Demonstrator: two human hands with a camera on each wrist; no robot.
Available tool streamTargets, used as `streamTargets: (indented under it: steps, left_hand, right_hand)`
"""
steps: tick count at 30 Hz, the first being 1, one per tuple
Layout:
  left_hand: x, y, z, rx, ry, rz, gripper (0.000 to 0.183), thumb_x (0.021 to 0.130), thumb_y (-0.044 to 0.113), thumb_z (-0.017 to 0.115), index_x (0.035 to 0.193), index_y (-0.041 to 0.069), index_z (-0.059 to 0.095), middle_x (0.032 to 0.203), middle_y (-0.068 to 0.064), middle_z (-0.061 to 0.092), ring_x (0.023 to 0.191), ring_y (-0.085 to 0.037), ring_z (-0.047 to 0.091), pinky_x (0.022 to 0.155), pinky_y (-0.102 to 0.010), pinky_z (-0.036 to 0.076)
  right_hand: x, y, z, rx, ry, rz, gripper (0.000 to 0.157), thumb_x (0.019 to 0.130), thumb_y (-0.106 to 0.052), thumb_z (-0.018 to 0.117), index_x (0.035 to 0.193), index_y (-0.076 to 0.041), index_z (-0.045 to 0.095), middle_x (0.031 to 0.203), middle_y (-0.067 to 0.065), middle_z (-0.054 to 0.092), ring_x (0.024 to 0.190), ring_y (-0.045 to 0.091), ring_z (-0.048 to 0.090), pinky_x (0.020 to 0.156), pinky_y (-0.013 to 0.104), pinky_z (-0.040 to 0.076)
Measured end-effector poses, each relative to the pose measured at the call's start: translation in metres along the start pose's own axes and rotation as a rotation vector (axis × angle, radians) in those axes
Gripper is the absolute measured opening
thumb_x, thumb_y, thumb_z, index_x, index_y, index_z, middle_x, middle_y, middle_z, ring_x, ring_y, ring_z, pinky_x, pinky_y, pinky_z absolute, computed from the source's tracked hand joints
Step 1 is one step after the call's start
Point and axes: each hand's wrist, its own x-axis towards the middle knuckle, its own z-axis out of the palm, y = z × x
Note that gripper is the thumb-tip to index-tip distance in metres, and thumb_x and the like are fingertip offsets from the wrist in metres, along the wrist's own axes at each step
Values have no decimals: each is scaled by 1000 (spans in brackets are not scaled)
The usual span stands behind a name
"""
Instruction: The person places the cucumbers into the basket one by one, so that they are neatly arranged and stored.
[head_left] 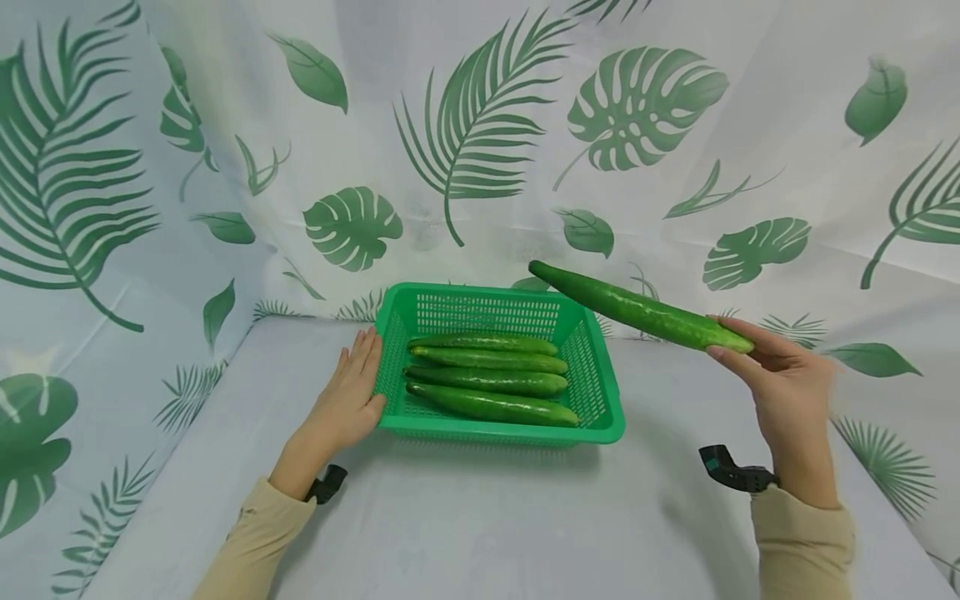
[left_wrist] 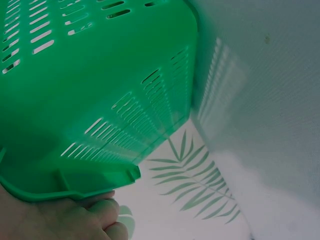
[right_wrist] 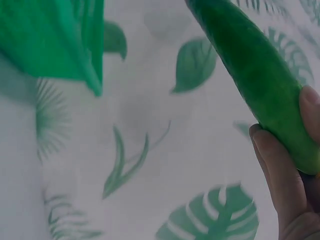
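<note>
My right hand (head_left: pixel 787 379) pinches a cucumber (head_left: pixel 637 310) by its paler end, between thumb and fingers. The cucumber slants up to the left in the air, its dark tip over the back right corner of a green plastic basket (head_left: pixel 498 432). In the right wrist view the thumb and fingers press on both sides of the cucumber (right_wrist: pixel 255 75). Several more cucumbers (head_left: pixel 491 404) lie side by side inside the basket. My left hand (head_left: pixel 348 396) rests against the basket's left rim, its fingers straight. The left wrist view shows this hand (left_wrist: pixel 65 220) beneath the basket's rim.
The basket stands on a white-covered table (head_left: pixel 480 525). Behind and beside it hang white curtains (head_left: pixel 510 225) printed with green leaves. A black wrist device (head_left: pixel 735 472) sits on the right wrist and another (head_left: pixel 327 483) on the left.
</note>
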Motion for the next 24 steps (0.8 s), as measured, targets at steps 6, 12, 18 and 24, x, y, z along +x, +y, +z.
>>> streamTargets:
  steps: [6, 12, 18, 24]
  left_hand:
    - [0, 0, 0, 7, -9, -4, 76, 92, 5, 45, 155, -9, 6, 164, -21, -3, 151, -37, -4, 119, -56, 4]
    - [1, -1, 1, 9, -10, 1, 75, 92, 5, 44, 155, -10, 6, 164, -21, -3, 150, -37, -4, 119, -56, 4]
    - [1, -2, 1, 5, -5, 2, 76, 92, 5, 46, 155, -9, 7, 164, -21, -3, 151, -34, -6, 119, -56, 3]
    - [2, -2, 1, 0, -26, -11, 76, 93, 6, 45, 156, -8, 5, 164, -19, -5, 151, -33, -8, 120, -55, 1]
  right_hand:
    - [-6, -8, 39, -149, -172, -94, 39, 83, 7, 74, 121, 7, 68, 114, 3, 71, 92, 14, 66, 79, 17, 54]
    - [-18, 6, 73, -200, -342, -117, 37, 84, 3, 75, 121, 1, 71, 114, 0, 72, 97, 12, 69, 82, 24, 56]
    - [-32, 34, 98, -234, -483, -23, 35, 85, -9, 78, 120, -9, 74, 117, 6, 72, 101, 10, 67, 82, 28, 57]
    - [-39, 52, 109, -276, -596, 68, 34, 82, -15, 81, 116, -13, 76, 116, 9, 71, 90, 13, 70, 69, 37, 59]
